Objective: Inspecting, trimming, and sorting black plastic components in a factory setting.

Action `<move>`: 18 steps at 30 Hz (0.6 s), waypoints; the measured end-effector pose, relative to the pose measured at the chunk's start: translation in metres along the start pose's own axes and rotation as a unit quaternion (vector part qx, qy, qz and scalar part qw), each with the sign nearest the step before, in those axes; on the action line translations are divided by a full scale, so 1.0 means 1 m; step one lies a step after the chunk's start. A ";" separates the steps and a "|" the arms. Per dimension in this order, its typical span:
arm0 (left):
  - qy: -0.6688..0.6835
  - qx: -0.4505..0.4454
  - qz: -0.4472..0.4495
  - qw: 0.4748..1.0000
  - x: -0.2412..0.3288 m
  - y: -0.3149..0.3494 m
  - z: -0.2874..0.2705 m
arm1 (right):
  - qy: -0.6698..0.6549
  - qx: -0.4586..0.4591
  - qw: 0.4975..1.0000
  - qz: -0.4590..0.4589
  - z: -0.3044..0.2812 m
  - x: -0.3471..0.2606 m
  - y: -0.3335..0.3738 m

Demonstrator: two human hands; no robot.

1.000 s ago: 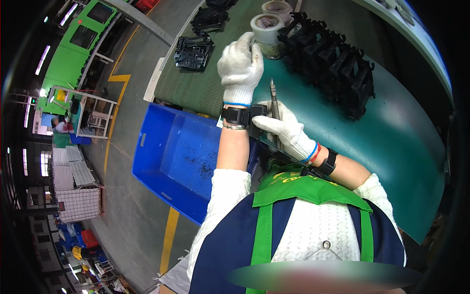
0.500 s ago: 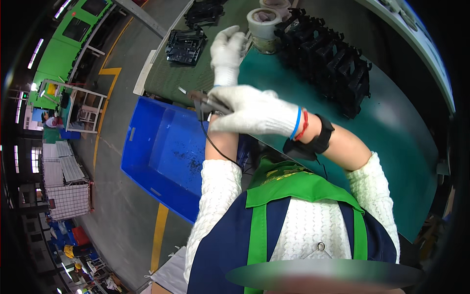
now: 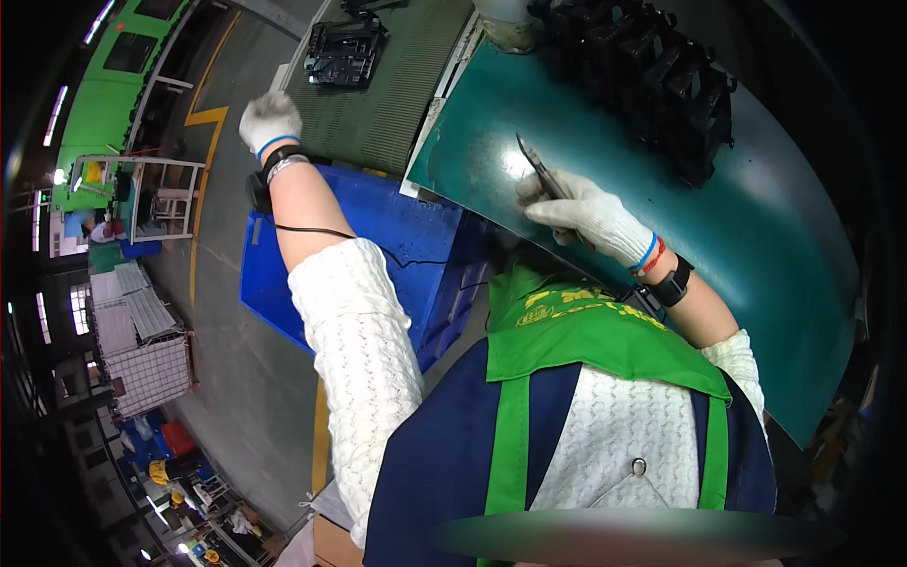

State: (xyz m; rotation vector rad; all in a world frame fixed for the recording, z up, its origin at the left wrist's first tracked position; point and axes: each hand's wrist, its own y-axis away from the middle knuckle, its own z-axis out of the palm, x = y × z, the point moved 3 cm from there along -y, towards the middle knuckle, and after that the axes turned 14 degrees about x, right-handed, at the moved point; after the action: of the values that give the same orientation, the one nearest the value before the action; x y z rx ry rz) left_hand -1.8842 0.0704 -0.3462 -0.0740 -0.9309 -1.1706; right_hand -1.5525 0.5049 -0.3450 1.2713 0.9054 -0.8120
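Past the left edge of the conveyor belt (image 3: 392, 104), my left hand (image 3: 271, 121) is stretched out in a white knit glove. Its fingers are curled in; anything inside them is hidden. A black strap with a thin cord (image 3: 316, 230) circles that wrist. My right hand (image 3: 590, 213), gloved too, grips a slim dark pointed hand tool (image 3: 543, 175) over the green tabletop (image 3: 487, 104); its tip points up and away. One black molded plastic part (image 3: 345, 52) lies on the belt. Several similar black parts (image 3: 652, 80) stand in a row at the table's far side.
A blue bin (image 3: 416, 227) sits below the belt's near end, beside the table, with the cord crossing over it. A roll of clear film (image 3: 505, 21) stands at the table's far edge. Floor with yellow lines (image 3: 213, 115) and a wire cage (image 3: 151, 373) are at left.
My hands, crossed before, are now apart. The left has swung out left past the belt; the right has moved right over the table, still gripping the tool. The view has shifted slightly.
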 end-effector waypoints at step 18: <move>-0.483 -0.202 0.040 0.851 -0.110 0.147 0.016 | -0.032 -0.007 0.999 0.034 -0.012 0.040 -0.002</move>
State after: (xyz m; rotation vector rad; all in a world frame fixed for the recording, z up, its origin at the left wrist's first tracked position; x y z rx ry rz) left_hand -1.7831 0.2248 -0.3493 -1.1216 -1.5079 -1.2277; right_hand -1.5386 0.5163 -0.3827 1.2513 0.8115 -0.7864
